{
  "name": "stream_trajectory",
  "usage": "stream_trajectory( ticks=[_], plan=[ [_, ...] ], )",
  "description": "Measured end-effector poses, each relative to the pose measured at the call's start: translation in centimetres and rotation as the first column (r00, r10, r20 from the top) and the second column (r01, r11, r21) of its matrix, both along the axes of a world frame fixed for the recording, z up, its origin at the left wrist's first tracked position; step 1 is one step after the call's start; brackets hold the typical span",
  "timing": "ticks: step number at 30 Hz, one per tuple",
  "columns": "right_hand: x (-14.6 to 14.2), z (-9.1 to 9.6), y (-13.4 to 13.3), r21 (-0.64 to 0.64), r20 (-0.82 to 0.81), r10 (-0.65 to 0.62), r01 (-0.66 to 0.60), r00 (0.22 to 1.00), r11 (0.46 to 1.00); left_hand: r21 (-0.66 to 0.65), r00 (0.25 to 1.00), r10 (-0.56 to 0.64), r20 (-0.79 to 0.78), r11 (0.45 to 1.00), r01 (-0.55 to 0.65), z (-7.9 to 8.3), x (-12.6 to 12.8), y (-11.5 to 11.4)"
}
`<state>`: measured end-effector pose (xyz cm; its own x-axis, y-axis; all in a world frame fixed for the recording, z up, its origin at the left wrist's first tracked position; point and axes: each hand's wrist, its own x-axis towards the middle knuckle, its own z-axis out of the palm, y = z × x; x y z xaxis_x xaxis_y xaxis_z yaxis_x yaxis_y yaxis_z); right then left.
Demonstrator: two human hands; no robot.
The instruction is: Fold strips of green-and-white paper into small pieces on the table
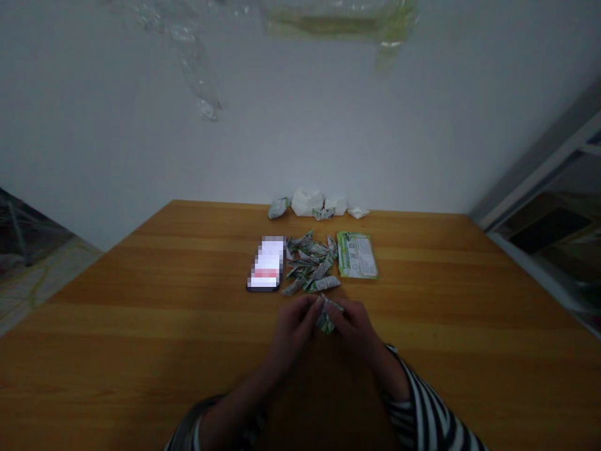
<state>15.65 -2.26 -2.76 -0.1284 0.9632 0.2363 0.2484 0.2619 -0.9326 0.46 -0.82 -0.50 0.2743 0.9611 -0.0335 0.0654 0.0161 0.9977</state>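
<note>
Fingers (313, 305) of both hands are clamping together on a folded green-and-white paper piece (326, 322), which is being held at lower centre, over the wooden bench (141, 319). The left hand (293, 332) is gripping it from the left and the right hand (355, 331) from the right. A slackening pinch could let the creases spring open or the piece drop, and the dim light could make a misaligned fold hard to see.

Across the left of the frame, a striped left sleeve (188, 432) is entering at the bottom edge. Left of centre, a smartphone (266, 264) with a pixelated screen is lying flat, just beside a loose pile of folded paper strips (310, 263). The pile is spreading toward the hands, so a stray wrist movement could scatter its nearest strips or push them against the phone.

To the right of the pile, a green printed card (357, 255) is lying flat, touching or almost touching the outermost strips; which one it is cannot be told. Along the far edge, crumpled green-and-white pieces (278, 208) and white folded forms (307, 202) are sitting close to the bench edge, where a nudge could send them over. At lower right, a striped right sleeve (432, 407) is entering the frame.
</note>
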Motion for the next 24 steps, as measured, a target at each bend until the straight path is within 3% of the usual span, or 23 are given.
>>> stream_trajectory(
  ticks=[4, 9, 15, 20, 24],
  plan=[
    [0.1, 0.2, -0.1, 0.009, 0.012, 0.05, -0.05, 0.999, 0.999, -0.06, 0.991, -0.068, 0.112, 0.995, 0.075, 0.0, 0.0, 0.4],
    [0.3, 0.1, 0.0, -0.04, 0.033, 0.158, -0.157, 0.987, 0.987, -0.034, 0.995, -0.076, 0.061, 0.996, 0.079, -0.2, -0.5, 0.9],
    [0.2, 0.1, 0.0, -0.04, 0.062, 0.044, -0.042, 0.997, 0.998, 0.003, 1.0, -0.016, 0.019, 1.0, 0.016, -0.7, -0.4, 0.5],
    [0.1, 0.0, -0.1, -0.02, 0.069, 0.024, -0.022, 0.997, 1.0, -0.042, 0.995, -0.026, 0.095, 0.999, 0.03, -1.0, 0.0, 0.5],
    [0.0, -0.2, -0.1, -0.072, 0.0, 0.017, -0.017, 1.0, 0.997, 0.002, 0.998, -0.007, 0.058, 1.0, 0.007, -1.1, -0.1, 0.6]
  ],
)
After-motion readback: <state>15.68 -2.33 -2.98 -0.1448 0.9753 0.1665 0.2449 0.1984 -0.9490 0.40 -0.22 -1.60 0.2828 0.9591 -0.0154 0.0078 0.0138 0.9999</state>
